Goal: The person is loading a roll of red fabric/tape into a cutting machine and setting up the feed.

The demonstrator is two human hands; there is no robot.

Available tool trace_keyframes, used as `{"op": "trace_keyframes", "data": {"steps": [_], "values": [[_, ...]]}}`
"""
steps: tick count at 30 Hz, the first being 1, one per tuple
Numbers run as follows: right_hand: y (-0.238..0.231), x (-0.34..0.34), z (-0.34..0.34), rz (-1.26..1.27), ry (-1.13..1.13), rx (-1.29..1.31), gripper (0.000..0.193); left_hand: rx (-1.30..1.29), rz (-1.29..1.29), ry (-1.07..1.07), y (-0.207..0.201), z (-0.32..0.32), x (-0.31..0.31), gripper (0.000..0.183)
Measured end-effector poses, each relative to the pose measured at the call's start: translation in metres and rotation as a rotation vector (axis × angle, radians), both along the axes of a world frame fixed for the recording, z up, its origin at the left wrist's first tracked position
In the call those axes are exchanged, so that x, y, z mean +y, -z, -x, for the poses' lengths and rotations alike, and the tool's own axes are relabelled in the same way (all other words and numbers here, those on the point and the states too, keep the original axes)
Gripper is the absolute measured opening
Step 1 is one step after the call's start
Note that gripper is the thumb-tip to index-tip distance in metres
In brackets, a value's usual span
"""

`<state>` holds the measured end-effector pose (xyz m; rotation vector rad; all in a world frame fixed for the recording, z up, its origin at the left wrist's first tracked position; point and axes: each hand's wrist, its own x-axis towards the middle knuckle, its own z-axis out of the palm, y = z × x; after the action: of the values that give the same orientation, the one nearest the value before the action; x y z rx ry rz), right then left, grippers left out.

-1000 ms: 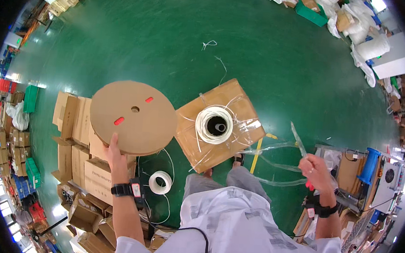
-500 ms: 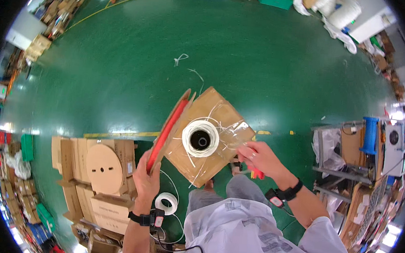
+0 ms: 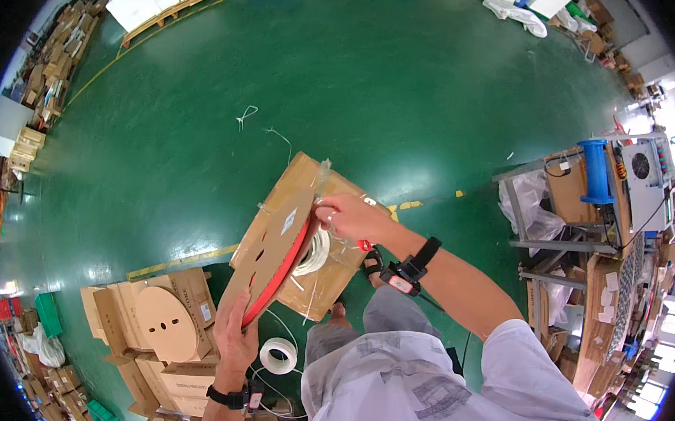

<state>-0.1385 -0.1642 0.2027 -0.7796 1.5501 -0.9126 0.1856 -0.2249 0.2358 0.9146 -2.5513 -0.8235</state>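
Note:
My left hand point(image 3: 235, 332) grips the lower edge of a flat cardboard reel point(image 3: 269, 241), tilted on its side. Red tubing or flat cord point(image 3: 279, 281) is wound between its discs. Fingers curled, my right hand point(image 3: 346, 215) is at the reel's upper right rim. A small red piece point(image 3: 365, 245) shows beside that palm; what the fingers grip is hidden. Behind the reel, a coil of white cord or tubing point(image 3: 317, 257) sits on a taped brown carton point(image 3: 337, 277), partly covered by the reel.
A white coil point(image 3: 267, 348) with a loose strand lies by my left forearm. Opened cartons and a round cardboard disc point(image 3: 163, 325) are at the left. A metal-framed bench point(image 3: 562, 246) with a blue spool point(image 3: 595, 172) stands right. White string scraps point(image 3: 246, 116) lie ahead.
The reel has turned to show its flat face and now covers much of the white coil. My right hand has moved left from the carton's right side to the reel's rim.

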Motion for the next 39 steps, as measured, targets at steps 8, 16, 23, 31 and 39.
{"op": "trace_keyframes", "data": {"steps": [8,16,23,31,39], "values": [[0.051,0.02,0.002,0.684,-0.083,0.165,0.029,0.006,0.061,0.088,0.006,0.005,0.001,0.035],[0.042,0.027,-0.002,0.043,0.258,-0.013,0.021,0.075,0.208,0.292,-0.001,0.034,-0.006,0.032],[0.038,0.046,0.005,0.095,0.325,-0.102,0.019,0.085,0.148,0.349,0.02,0.044,-0.009,0.033],[0.076,0.035,-0.019,0.099,0.294,-0.015,0.023,0.135,0.127,0.367,0.002,0.064,0.007,0.035],[0.052,0.032,0.004,-0.105,0.26,0.008,0.024,0.077,0.042,0.287,0.052,0.068,-0.012,0.048]]}}
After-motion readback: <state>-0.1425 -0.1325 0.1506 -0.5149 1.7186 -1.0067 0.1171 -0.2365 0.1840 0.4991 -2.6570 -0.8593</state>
